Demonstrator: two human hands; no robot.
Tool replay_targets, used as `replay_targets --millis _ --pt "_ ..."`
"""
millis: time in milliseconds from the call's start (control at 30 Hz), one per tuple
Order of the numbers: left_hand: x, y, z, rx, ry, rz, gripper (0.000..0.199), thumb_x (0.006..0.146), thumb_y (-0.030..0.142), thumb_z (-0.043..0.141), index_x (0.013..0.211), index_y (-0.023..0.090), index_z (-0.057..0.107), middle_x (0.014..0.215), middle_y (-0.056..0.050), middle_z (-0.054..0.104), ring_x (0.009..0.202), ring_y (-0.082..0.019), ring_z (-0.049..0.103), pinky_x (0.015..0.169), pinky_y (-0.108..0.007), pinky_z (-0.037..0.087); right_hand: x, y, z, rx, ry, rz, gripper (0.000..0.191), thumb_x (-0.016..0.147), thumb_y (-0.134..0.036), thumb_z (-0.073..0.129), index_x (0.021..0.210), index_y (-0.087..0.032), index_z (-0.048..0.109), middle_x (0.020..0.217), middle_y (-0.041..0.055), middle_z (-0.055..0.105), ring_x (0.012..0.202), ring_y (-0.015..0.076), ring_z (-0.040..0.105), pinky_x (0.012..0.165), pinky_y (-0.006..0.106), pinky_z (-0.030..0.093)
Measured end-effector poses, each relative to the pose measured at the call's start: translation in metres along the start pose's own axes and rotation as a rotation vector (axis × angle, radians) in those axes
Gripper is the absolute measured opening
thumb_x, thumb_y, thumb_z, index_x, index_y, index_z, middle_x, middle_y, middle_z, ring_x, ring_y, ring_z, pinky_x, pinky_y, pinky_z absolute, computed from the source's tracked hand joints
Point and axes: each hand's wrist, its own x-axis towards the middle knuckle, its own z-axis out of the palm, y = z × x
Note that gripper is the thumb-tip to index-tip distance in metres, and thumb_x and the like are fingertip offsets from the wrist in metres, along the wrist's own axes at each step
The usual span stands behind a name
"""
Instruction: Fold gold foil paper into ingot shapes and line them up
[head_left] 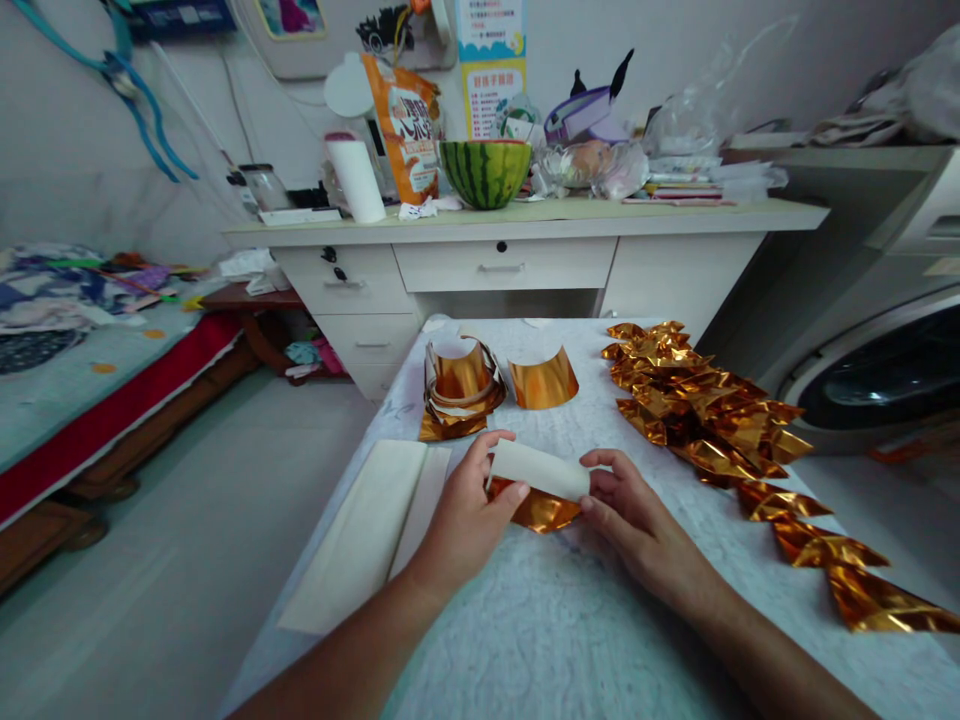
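Observation:
Between my two hands is a sheet of gold foil paper, its pale backing side curled over toward me along the upper edge. My left hand pinches the sheet's left end between thumb and fingers. At the right end, my right hand grips the edge with thumb and fingertips. Just beyond my hands, a curled stack of gold foil sheets sits beside a single curved foil sheet. Along the right side lies a heap of folded gold foil pieces, trailing toward me.
The work surface has a pale quilted cover. Flat cream paper lies at its left edge. Behind stands a white desk bearing a cut watermelon and an orange pouch. A washing machine is at right, a bed at left.

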Motion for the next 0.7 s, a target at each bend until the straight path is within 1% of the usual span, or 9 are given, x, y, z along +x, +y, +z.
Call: replay_targets --millis 100,167,267,367,433,533,567,633,700 --pt "0.0 0.001 0.002 -0.149 0.026 -0.026 0.051 0.08 0.021 0.064 0.125 0.023 0.039 0.094 -0.003 0.067 0.083 -0.018 0.065 0.075 -0.03 0.053 0.0 -0.004 0.002 0.249 -0.052 0.057 0.058 0.079 -0.034 0.071 0.121 -0.03 0.032 0.095 0.0 0.062 0.076 0.0146 0.059 0.06 0.025 0.043" --pt "0.0 0.001 0.004 -0.191 0.024 -0.04 0.055 0.08 0.022 0.065 0.126 0.023 0.036 0.095 -0.003 0.068 0.082 -0.018 0.066 0.075 -0.03 0.053 0.002 -0.004 0.005 0.313 -0.059 0.06 0.067 0.074 -0.033 0.078 0.122 -0.03 0.03 0.094 -0.0003 0.063 0.073 0.0133 0.059 0.058 0.023 0.043" --pt "-0.002 0.001 0.006 -0.167 -0.007 -0.054 0.059 0.079 0.021 0.064 0.129 0.024 0.033 0.096 -0.002 0.067 0.083 -0.017 0.066 0.076 -0.03 0.052 0.005 -0.001 0.007 0.34 -0.018 0.081 0.065 0.075 -0.037 0.077 0.12 -0.03 0.03 0.086 -0.0024 0.065 0.061 0.01 0.056 0.054 0.021 0.041" --pt "-0.003 0.0 0.006 -0.05 -0.026 -0.025 0.058 0.08 0.02 0.06 0.131 0.023 0.032 0.086 0.001 0.063 0.077 -0.015 0.062 0.072 -0.028 0.05 0.007 0.001 0.005 0.302 0.039 0.098 0.063 0.075 -0.04 0.077 0.116 -0.029 0.031 0.08 -0.0044 0.065 0.056 0.0094 0.054 0.052 0.021 0.041" --pt "-0.004 0.0 0.003 0.07 0.01 0.031 0.053 0.082 0.017 0.054 0.13 0.023 0.035 0.083 0.002 0.058 0.075 -0.014 0.059 0.071 -0.026 0.048 0.008 0.002 0.001 0.259 0.063 0.095 0.061 0.074 -0.042 0.077 0.113 -0.028 0.032 0.079 -0.0043 0.065 0.059 0.0109 0.057 0.053 0.021 0.042" --pt "-0.003 0.002 -0.004 0.254 0.058 0.159 0.052 0.077 0.005 0.046 0.126 0.022 0.042 0.102 -0.004 0.056 0.091 -0.016 0.056 0.082 -0.03 0.048 0.009 0.0 -0.008 0.194 0.075 0.077 0.052 0.075 -0.044 0.076 0.106 -0.027 0.037 0.078 -0.0042 0.065 0.064 0.0125 0.059 0.056 0.022 0.043" --pt "-0.004 0.002 -0.007 0.326 0.049 0.211 0.055 0.073 0.001 0.044 0.123 0.023 0.045 0.111 -0.005 0.054 0.099 -0.017 0.055 0.088 -0.033 0.047 0.009 -0.001 -0.011 0.173 0.076 0.067 0.05 0.076 -0.045 0.075 0.103 -0.026 0.038 0.078 -0.0041 0.064 0.065 0.0128 0.06 0.057 0.023 0.044" --pt "-0.004 0.003 -0.01 0.499 -0.028 0.337 0.064 0.065 -0.005 0.042 0.122 0.025 0.046 0.123 -0.006 0.047 0.116 -0.021 0.048 0.098 -0.037 0.043 0.009 -0.003 -0.019 0.126 0.075 0.054 0.046 0.077 -0.047 0.073 0.101 -0.026 0.04 0.078 -0.0033 0.063 0.067 0.0138 0.061 0.059 0.024 0.045" --pt "-0.006 0.002 -0.01 0.665 -0.103 0.462 0.068 0.064 -0.007 0.043 0.124 0.027 0.046 0.131 -0.007 0.041 0.127 -0.024 0.039 0.106 -0.043 0.038 0.008 -0.004 -0.025 0.078 0.064 0.047 0.044 0.079 -0.048 0.07 0.101 -0.025 0.04 0.079 -0.0025 0.063 0.069 0.0149 0.061 0.061 0.026 0.046"
